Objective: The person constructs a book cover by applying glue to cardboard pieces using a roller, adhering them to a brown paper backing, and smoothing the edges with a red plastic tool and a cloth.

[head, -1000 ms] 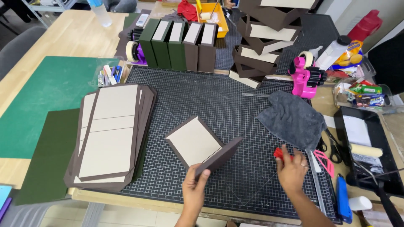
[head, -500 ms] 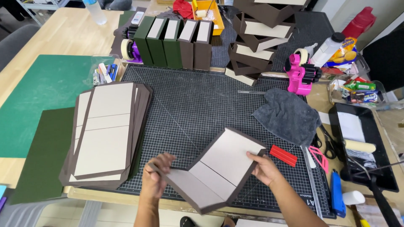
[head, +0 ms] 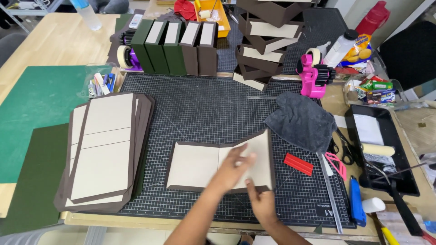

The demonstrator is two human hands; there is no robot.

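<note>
A brown cover with pale board panels point(head: 195, 165) lies open and flat on the black gridded cutting mat point(head: 204, 104). My left hand point(head: 235, 165) is spread flat on its middle, over the fold between the panels. My right hand point(head: 260, 203) sits at the cover's near edge, its thumb resting on the brown border. Neither hand lifts the cover. A small red block point(head: 298, 164) lies on the mat just right of the cover.
A stack of similar flat covers point(head: 104, 149) lies on the left. A grey cloth point(head: 302, 120), pink tape dispenser point(head: 313, 75), steel ruler point(head: 331, 190), blue cutter point(head: 356, 202) and black roller tray point(head: 399, 177) are on the right. Green and brown boxes point(head: 177, 45) stand behind.
The cover, held folded and then half-open above the mat's near edge, now lies flat further onto the mat. Both hands have moved onto it.
</note>
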